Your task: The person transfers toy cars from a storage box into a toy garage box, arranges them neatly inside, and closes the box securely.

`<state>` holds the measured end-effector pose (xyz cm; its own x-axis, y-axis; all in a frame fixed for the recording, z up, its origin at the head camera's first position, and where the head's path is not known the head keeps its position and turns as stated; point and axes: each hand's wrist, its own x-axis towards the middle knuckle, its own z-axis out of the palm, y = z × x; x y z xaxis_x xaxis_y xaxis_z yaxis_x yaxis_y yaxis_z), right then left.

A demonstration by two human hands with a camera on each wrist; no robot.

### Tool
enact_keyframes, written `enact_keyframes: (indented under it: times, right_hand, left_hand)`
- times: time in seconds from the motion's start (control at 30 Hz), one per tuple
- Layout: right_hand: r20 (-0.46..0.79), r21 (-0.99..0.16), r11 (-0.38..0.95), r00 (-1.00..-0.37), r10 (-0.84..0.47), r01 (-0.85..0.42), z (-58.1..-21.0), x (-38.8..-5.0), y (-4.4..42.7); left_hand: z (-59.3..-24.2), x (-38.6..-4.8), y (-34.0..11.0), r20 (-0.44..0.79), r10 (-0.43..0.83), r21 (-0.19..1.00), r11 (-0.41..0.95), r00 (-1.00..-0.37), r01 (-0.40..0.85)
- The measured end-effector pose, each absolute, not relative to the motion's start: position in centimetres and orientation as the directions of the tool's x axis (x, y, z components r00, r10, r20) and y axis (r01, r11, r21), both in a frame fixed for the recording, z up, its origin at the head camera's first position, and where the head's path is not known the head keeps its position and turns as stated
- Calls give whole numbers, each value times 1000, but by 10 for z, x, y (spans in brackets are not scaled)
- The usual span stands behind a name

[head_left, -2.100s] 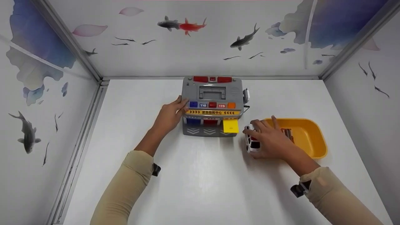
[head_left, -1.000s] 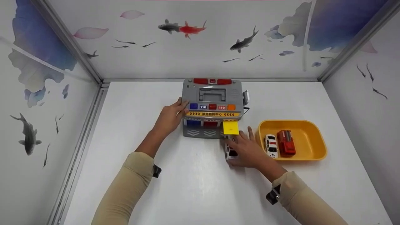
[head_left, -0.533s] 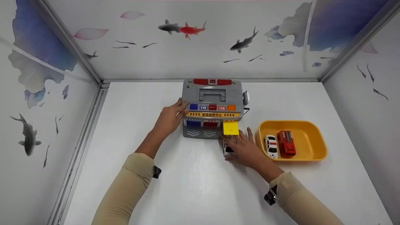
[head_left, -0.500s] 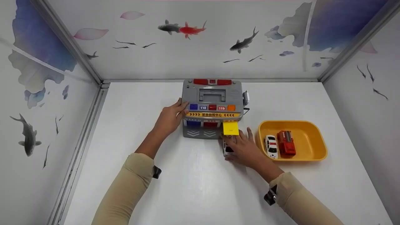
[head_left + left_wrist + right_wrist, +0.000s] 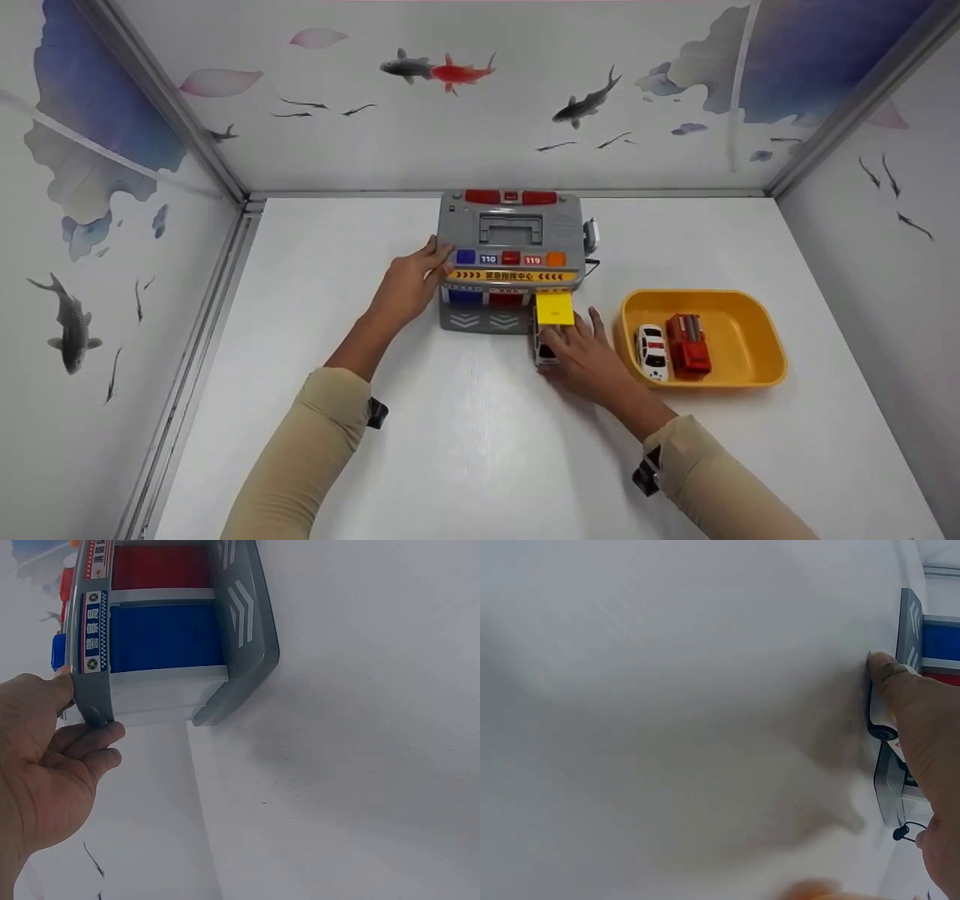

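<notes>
A grey toy garage (image 5: 457, 225) stands at the back middle of the white table, with blue, red and orange buttons on top. Its left corner is held between thumb and fingers of my left hand (image 5: 405, 285). Over the right bay the yellow door (image 5: 555, 308) is lifted; the blue door (image 5: 165, 637) and red door (image 5: 161, 567) hang down. My right hand (image 5: 589, 360) grips a white toy car (image 5: 546, 354), whose front end is under the yellow door. In the right wrist view the thumb (image 5: 889, 671) lies at the car's rear end; the palm hides much of it.
A yellow bin (image 5: 739, 330) stands on the table to the right. Inside are a white toy car with a red roof mark (image 5: 652, 352) and a red toy fire truck (image 5: 688, 345). A handset (image 5: 591, 235) hangs on the garage's right side. Printed walls surround the table.
My right hand has carried the white toy car left from beside the bin to the right bay, then pushed it forward under the yellow door. The left hand keeps its hold on the garage.
</notes>
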<state>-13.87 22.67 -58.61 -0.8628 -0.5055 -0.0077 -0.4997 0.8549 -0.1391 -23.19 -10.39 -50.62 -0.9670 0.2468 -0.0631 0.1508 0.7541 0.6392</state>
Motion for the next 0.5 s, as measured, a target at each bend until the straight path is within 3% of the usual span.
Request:
enact_keyframes:
  times: [0.5]
  right_hand:
    - [21,-103,889,-895,-446,-445,-590,-143,216]
  left_hand:
    - [-508,-233,-106,-56,252,628,761,-966,162]
